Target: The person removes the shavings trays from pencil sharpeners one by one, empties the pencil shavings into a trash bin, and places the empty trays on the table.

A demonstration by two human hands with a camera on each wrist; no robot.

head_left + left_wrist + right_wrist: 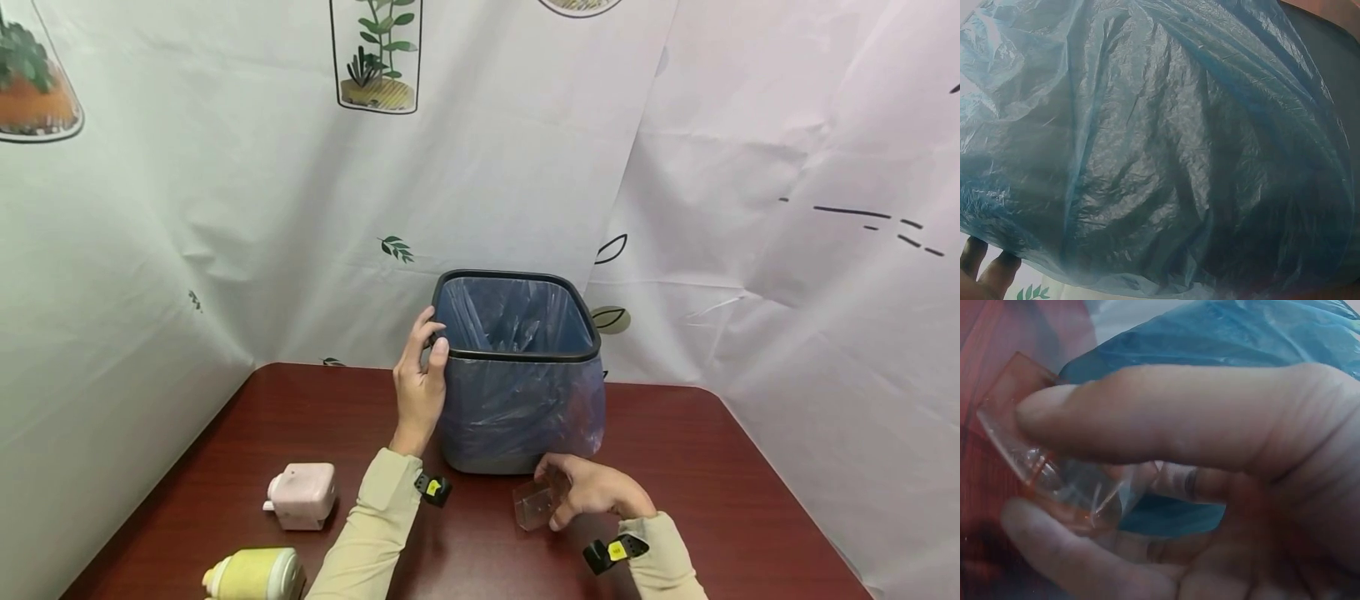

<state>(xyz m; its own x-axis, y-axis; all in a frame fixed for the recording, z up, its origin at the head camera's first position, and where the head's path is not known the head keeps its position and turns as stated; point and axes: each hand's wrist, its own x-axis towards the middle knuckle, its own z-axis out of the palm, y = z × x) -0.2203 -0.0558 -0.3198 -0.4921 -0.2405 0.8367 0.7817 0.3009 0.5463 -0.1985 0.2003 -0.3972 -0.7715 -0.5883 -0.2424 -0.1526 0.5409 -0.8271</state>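
A trash can (480,462) with a black rim and a translucent blue bag (525,408) over it stands upright at the back middle of the table. My left hand (418,396) holds its rim at the left corner, thumb in front and a finger bent over the edge. In the left wrist view the wrinkled bag (1147,137) fills most of the picture. Low in front of the can, my right hand (596,487) grips a small clear plastic box (532,508) between thumb and fingers. Seen from the right wrist, the thumb lies across the box (1007,394), hiding part of it.
On the left of the red-brown table (735,500) is a pale pink bottle-like container (303,496) lying on its side. A yellow and white one (251,575) lies nearer the front edge, beside my left sleeve. White printed cloth (487,192) hangs behind and around the table.
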